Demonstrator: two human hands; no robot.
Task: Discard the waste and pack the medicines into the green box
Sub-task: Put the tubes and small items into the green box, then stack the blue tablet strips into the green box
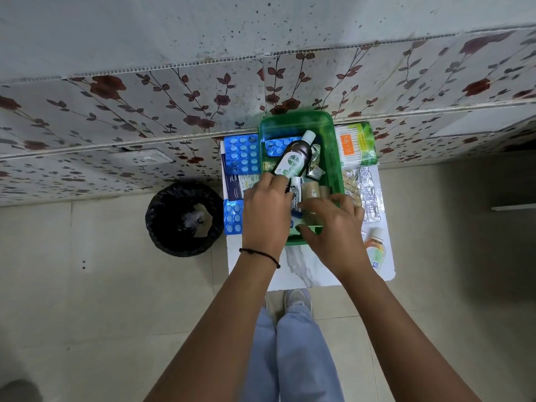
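Green box (pixel 333 158) crowded: brown Dettol bottle (pixel 294 159) slanted over blue blister strip (pixel 277 146).
Left hand (pixel 265 211) and right hand (pixel 333 224) spread loose over near rim, gripping nothing visible; bin (pixel 184 219) left.

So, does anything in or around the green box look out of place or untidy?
Mostly the Dettol bottle: it lies slanted across the green box, on top of a blue blister strip. Nothing seems spilled. More blue strips lie outside on the table.

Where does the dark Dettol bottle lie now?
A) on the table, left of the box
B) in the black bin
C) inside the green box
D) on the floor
C: the Dettol bottle lies tilted inside the green box, beside a blue blister strip.
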